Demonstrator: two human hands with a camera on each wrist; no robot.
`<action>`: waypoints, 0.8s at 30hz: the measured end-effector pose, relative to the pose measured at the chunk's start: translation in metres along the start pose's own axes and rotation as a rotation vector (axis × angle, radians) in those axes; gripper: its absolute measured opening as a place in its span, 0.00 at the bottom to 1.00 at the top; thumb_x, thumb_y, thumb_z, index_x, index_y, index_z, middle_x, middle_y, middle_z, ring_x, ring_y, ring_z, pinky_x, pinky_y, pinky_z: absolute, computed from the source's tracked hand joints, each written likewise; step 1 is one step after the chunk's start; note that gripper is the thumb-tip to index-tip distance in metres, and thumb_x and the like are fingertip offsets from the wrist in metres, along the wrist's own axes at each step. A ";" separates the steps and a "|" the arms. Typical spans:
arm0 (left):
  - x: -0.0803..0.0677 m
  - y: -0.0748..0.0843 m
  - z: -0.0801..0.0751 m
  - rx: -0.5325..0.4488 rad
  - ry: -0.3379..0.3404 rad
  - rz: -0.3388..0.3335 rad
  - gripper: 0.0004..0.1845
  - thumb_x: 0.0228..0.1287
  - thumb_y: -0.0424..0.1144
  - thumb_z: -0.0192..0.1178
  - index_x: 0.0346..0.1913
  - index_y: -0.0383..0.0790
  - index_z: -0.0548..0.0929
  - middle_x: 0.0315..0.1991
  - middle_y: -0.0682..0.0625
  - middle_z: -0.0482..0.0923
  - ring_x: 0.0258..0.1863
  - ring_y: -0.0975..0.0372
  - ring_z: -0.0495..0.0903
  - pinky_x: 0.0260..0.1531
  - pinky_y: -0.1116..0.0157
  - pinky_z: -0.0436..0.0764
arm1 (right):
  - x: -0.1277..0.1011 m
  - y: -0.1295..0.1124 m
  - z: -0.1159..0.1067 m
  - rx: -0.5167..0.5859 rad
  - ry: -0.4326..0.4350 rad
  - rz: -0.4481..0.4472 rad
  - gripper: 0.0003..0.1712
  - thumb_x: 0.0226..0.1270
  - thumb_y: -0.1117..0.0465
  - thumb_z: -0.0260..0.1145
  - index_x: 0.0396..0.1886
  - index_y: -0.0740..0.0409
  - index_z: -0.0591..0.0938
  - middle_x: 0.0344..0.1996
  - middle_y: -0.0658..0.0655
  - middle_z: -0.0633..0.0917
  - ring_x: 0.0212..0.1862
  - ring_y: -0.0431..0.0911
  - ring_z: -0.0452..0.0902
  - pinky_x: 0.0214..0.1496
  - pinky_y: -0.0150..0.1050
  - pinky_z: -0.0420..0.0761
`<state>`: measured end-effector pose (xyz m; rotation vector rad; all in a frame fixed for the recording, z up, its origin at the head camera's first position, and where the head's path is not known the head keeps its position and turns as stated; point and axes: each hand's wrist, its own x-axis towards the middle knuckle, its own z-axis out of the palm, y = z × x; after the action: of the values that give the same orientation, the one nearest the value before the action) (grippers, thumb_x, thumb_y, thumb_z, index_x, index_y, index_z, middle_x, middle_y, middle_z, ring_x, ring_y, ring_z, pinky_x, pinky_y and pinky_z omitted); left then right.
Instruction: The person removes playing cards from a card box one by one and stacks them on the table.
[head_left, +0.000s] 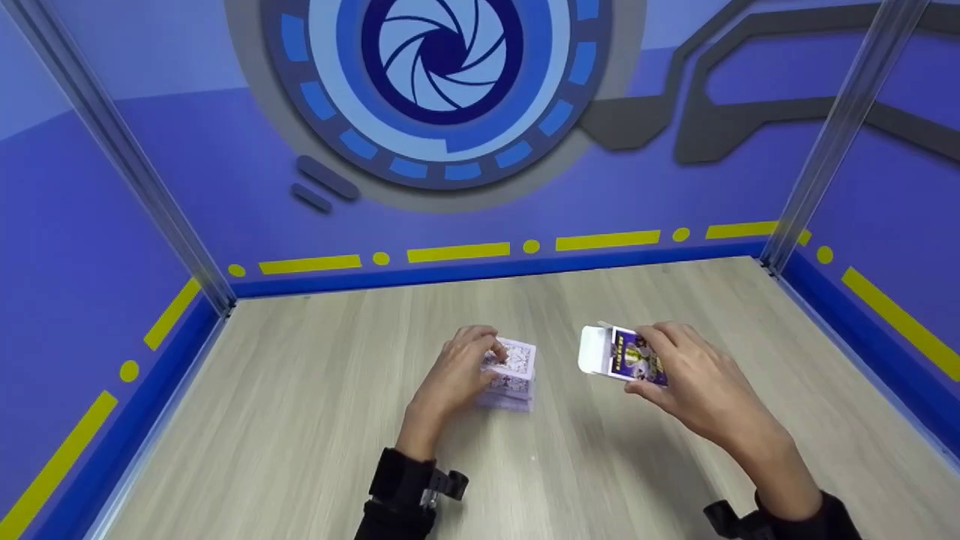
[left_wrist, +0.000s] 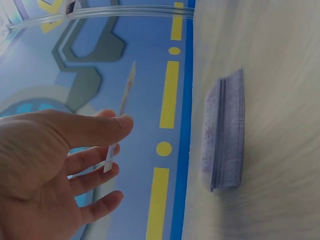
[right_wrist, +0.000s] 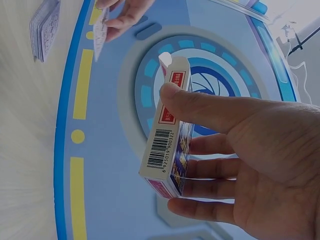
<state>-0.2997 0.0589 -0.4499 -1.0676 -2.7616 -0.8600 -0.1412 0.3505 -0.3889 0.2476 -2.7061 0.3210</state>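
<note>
Overhead, the blue wall (head_left: 225, 187) fills most of what I can see, smooth and matte, with a round shutter-like emblem (head_left: 442, 82) in pale and dark blue rings and a broken yellow stripe (head_left: 457, 251) of dashes and dots low down. Below it lies the counter (head_left: 300, 450), pale wood grain, flat and bare around the hands.

Next in size, the box (head_left: 619, 356) is off the counter in the right hand (head_left: 694, 382); thumb on one narrow side, fingers curled on the other, a firm pinching grip. It is a flat cardboard tuck box, purple and yellow on its face, with its long axis running left to right and its white open flap (head_left: 592, 349) pointing toward the deck. The right wrist view shows a white side panel with a barcode (right_wrist: 159, 150) and digits too small to read surely, plus a red label I cannot read.

The deck (head_left: 514, 379) sits on the counter left of the box, a squared stack with lilac patterned backs. Above it the left hand (head_left: 461, 371) pinches one card (left_wrist: 120, 117) between thumb and fingers, seen edge-on, lifted clear of the stack.
</note>
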 end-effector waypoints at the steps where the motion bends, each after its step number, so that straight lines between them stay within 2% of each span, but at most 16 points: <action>1: 0.000 -0.001 0.002 -0.005 -0.007 -0.001 0.10 0.61 0.28 0.71 0.42 0.43 0.85 0.67 0.43 0.75 0.71 0.50 0.68 0.69 0.48 0.67 | 0.000 0.000 0.000 -0.001 0.000 -0.001 0.40 0.54 0.51 0.84 0.63 0.63 0.78 0.53 0.63 0.82 0.52 0.56 0.79 0.46 0.56 0.82; 4: 0.000 -0.004 0.007 -0.017 -0.024 -0.008 0.10 0.60 0.27 0.70 0.41 0.42 0.85 0.66 0.42 0.75 0.70 0.49 0.69 0.69 0.48 0.67 | -0.001 -0.001 0.001 0.000 -0.002 -0.002 0.41 0.54 0.51 0.84 0.63 0.63 0.78 0.53 0.62 0.81 0.52 0.56 0.79 0.46 0.56 0.82; 11: 0.001 -0.009 0.022 0.020 -0.013 0.005 0.11 0.56 0.24 0.70 0.39 0.40 0.84 0.56 0.43 0.79 0.62 0.49 0.73 0.62 0.48 0.72 | -0.001 -0.001 0.001 0.001 -0.008 0.005 0.41 0.53 0.51 0.84 0.63 0.63 0.78 0.53 0.63 0.82 0.52 0.56 0.79 0.47 0.57 0.82; 24: 0.002 -0.017 0.037 -0.033 -0.029 -0.055 0.14 0.53 0.19 0.65 0.39 0.40 0.86 0.53 0.45 0.79 0.60 0.50 0.74 0.62 0.52 0.74 | -0.001 -0.001 0.003 -0.002 -0.009 -0.009 0.41 0.52 0.50 0.84 0.62 0.63 0.79 0.53 0.63 0.82 0.52 0.56 0.80 0.44 0.57 0.82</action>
<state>-0.3069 0.0687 -0.4887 -1.0214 -2.8227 -0.9077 -0.1415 0.3490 -0.3915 0.2617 -2.7129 0.3152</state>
